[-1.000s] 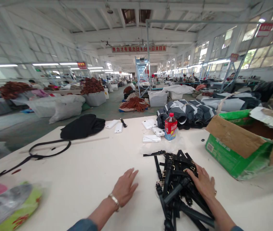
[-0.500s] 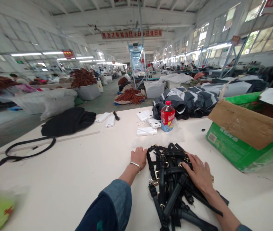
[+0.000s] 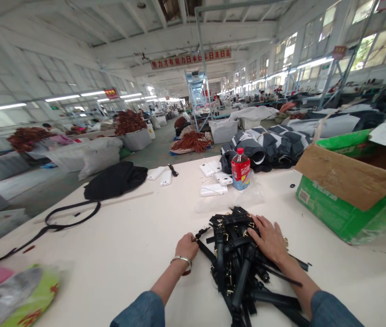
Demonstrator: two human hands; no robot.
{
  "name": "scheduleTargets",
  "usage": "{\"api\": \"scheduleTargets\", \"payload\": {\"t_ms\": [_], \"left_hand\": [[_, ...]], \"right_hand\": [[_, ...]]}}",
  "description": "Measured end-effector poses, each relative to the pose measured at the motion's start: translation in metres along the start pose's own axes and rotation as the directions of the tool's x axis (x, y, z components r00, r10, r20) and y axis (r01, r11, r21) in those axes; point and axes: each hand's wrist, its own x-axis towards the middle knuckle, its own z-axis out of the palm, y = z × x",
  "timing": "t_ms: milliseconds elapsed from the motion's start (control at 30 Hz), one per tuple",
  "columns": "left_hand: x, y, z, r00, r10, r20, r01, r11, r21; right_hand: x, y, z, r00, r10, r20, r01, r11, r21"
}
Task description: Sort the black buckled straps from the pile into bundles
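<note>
A heap of black straps with gold buckles [image 3: 237,268] lies on the white table [image 3: 128,245] in front of me. My right hand [image 3: 269,238] rests flat on top of the heap with its fingers spread. My left hand [image 3: 186,246] is closed at the heap's left edge, pinching the end of one black strap [image 3: 202,240] that runs out of the pile. A metal bangle sits on my left wrist.
A red drink bottle [image 3: 241,169] and several white cases [image 3: 214,189] stand beyond the heap. A green cardboard box [image 3: 356,200] sits at right. A black bag [image 3: 116,179] with a long strap [image 3: 63,218] lies at left. Coloured plastic bags [image 3: 16,295] are at bottom left.
My left hand went from lying flat on the table to the heap's left edge and closed on a strap end. My right hand stayed on the heap.
</note>
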Motion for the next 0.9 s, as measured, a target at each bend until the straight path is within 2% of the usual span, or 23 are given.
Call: {"api": "scheduleTargets", "payload": {"t_ms": [133, 233, 333, 400, 467, 533, 567, 600, 633, 733, 833, 900], "left_hand": [[-0.021, -0.013, -0.003, 1.0, 0.014, 0.004, -0.014, 0.998, -0.054], [-0.038, -0.02, -0.006, 0.995, 0.091, 0.039, -0.088, 0.994, -0.058], [-0.058, -0.025, -0.008, 0.985, 0.161, 0.059, -0.16, 0.987, -0.022], [-0.072, -0.026, -0.009, 0.981, 0.19, 0.044, -0.191, 0.981, 0.024], [-0.086, -0.027, -0.011, 0.975, 0.222, 0.021, -0.223, 0.972, 0.069], [-0.097, -0.028, -0.014, 0.964, 0.267, 0.011, -0.267, 0.959, 0.097], [-0.102, -0.028, -0.016, 0.957, 0.291, 0.013, -0.291, 0.951, 0.102], [-0.106, -0.029, -0.017, 0.95, 0.313, 0.016, -0.313, 0.944, 0.103], [-0.109, -0.031, -0.018, 0.944, 0.329, 0.024, -0.33, 0.939, 0.1], [-0.114, -0.039, -0.019, 0.946, 0.317, 0.072, -0.322, 0.945, 0.06], [-0.116, -0.052, -0.018, 0.968, 0.219, 0.121, -0.219, 0.976, -0.013], [-0.117, -0.06, -0.018, 0.979, 0.14, 0.149, -0.128, 0.988, -0.089]], "right_hand": [[0.005, -0.016, 0.005, 0.998, -0.041, 0.038, 0.035, 0.988, 0.149], [0.008, -0.02, 0.006, 0.995, -0.059, 0.078, 0.038, 0.97, 0.241], [0.01, -0.017, -0.004, 0.99, -0.066, 0.121, 0.024, 0.946, 0.322], [0.009, -0.014, -0.019, 0.984, -0.081, 0.159, 0.013, 0.921, 0.39], [0.005, -0.013, -0.038, 0.96, -0.104, 0.259, -0.061, 0.826, 0.56], [-0.001, -0.014, -0.056, 0.921, -0.13, 0.367, -0.191, 0.669, 0.718], [-0.004, -0.015, -0.063, 0.904, -0.141, 0.403, -0.242, 0.608, 0.756], [-0.008, -0.017, -0.067, 0.899, -0.139, 0.416, -0.264, 0.587, 0.765], [-0.011, -0.02, -0.069, 0.905, -0.122, 0.407, -0.253, 0.616, 0.746], [-0.022, -0.028, -0.065, 0.934, -0.045, 0.355, -0.186, 0.785, 0.59], [-0.038, -0.04, -0.062, 0.949, 0.025, 0.313, -0.14, 0.927, 0.348], [-0.056, -0.055, -0.068, 0.971, 0.013, 0.24, -0.062, 0.978, 0.197]]}}
